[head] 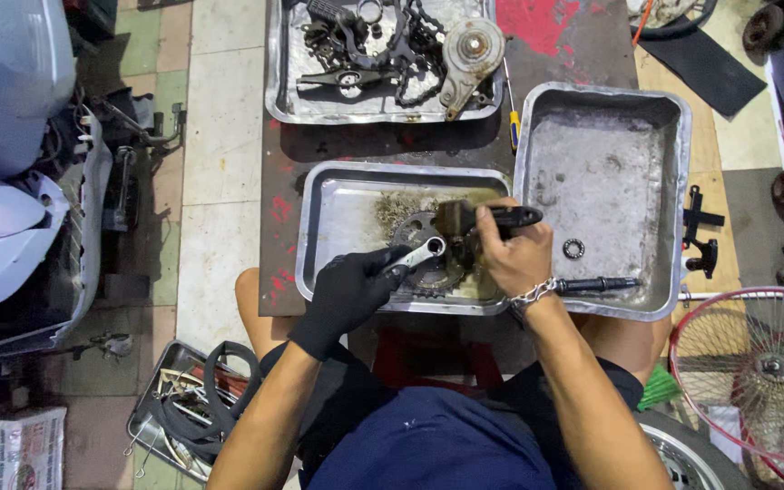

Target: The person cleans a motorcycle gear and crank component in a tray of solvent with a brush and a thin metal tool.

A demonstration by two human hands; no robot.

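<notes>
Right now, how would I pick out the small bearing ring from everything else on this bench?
Find the big square tray at the right of the bench, nearly bare. The bearing ring lies on its floor near the lower left, just right of the bare right hand and above the dark shaft. It is the only small round ring there, lying alone.

A silver ring spanner [417, 253] lies tilted on a greasy sprocket [428, 263] inside the metal tray [338, 195].
</notes>
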